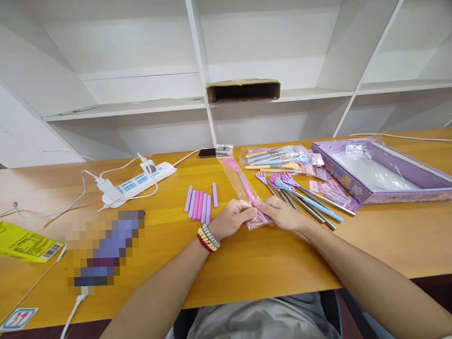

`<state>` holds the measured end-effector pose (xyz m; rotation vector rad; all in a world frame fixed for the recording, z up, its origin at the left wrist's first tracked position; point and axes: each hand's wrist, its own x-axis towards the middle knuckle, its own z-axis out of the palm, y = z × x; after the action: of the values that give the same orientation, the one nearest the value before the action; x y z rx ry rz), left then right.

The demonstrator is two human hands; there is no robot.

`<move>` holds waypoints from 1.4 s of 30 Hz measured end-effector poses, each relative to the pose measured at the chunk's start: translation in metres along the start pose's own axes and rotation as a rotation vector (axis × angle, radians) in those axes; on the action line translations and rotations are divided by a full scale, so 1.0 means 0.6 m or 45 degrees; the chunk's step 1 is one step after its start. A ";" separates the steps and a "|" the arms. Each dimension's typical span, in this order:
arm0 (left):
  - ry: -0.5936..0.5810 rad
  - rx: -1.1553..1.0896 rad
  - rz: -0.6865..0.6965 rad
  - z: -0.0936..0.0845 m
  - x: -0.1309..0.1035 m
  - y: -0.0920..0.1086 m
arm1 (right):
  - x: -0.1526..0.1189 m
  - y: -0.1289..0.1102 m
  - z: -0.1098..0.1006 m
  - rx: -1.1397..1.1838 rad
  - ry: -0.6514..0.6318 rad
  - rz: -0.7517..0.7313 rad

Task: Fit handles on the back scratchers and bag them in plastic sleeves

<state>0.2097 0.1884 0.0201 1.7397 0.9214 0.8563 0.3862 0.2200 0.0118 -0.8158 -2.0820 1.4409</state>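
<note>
A pink claw-headed stick [241, 178] lies inside a clear plastic bag [225, 150], its claw pointing away from me. My left hand [233, 218] pinches the bag's near end from the left. From the right, my right hand [281, 213] grips the same end, thumb on top. Several pink and purple handle tubes [199, 205] lie left of my hands. To the right rests a pile of metal sticks [314, 208] with purple, pink and blue claws. Behind that pile are bagged sticks with blue and yellow parts [277, 160].
An open purple box [367, 194] with clear plastic inside stands at the right, beside purple cards [332, 190]. At the left are a power strip [137, 182] with cables, a blurred-out device [110, 247] and a yellow packet [24, 243]. A cardboard box [243, 83] sits on the shelf.
</note>
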 end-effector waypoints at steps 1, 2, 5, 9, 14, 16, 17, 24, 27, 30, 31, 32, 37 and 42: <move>0.029 0.014 -0.011 0.001 0.000 0.000 | 0.000 0.000 0.001 -0.017 -0.006 0.006; 0.060 0.029 -0.026 0.002 0.001 -0.001 | 0.000 0.000 0.003 -0.029 -0.011 0.008; 0.108 0.032 -0.060 0.004 0.002 -0.002 | -0.002 -0.003 0.006 -0.018 0.011 -0.029; 0.052 -0.045 -0.090 0.004 0.003 -0.001 | -0.005 -0.010 0.006 -0.029 0.075 -0.125; -0.027 -0.190 -0.134 0.005 0.003 -0.003 | -0.006 -0.013 0.005 -0.024 0.071 -0.159; -0.035 -0.245 -0.143 0.004 0.003 -0.004 | -0.006 -0.013 0.005 -0.014 0.072 -0.143; -0.039 -0.258 -0.143 0.004 0.003 -0.005 | -0.006 -0.013 0.004 -0.017 0.074 -0.138; 0.005 -0.232 -0.043 0.000 0.003 -0.007 | -0.004 -0.010 -0.001 -0.035 0.051 -0.101; 0.029 -0.187 -0.001 0.000 0.004 -0.007 | -0.003 -0.003 -0.001 -0.049 0.091 -0.068; 0.018 -0.125 0.009 -0.001 0.004 -0.009 | -0.002 0.000 0.000 -0.013 0.078 -0.035; 0.012 -0.120 0.005 -0.001 0.005 -0.010 | -0.001 -0.001 -0.001 -0.017 0.076 -0.029; 0.006 -0.124 -0.004 -0.001 0.005 -0.011 | -0.001 -0.002 -0.001 -0.034 0.074 -0.031; -0.035 -0.201 -0.109 0.001 0.004 -0.011 | -0.002 -0.008 -0.002 -0.172 0.070 -0.098; -0.097 -0.234 -0.109 -0.001 0.004 -0.012 | -0.004 -0.012 0.000 -0.214 0.037 -0.124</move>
<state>0.2087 0.1925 0.0138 1.5532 0.8335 0.7882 0.3866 0.2162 0.0187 -0.7822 -2.2112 1.2093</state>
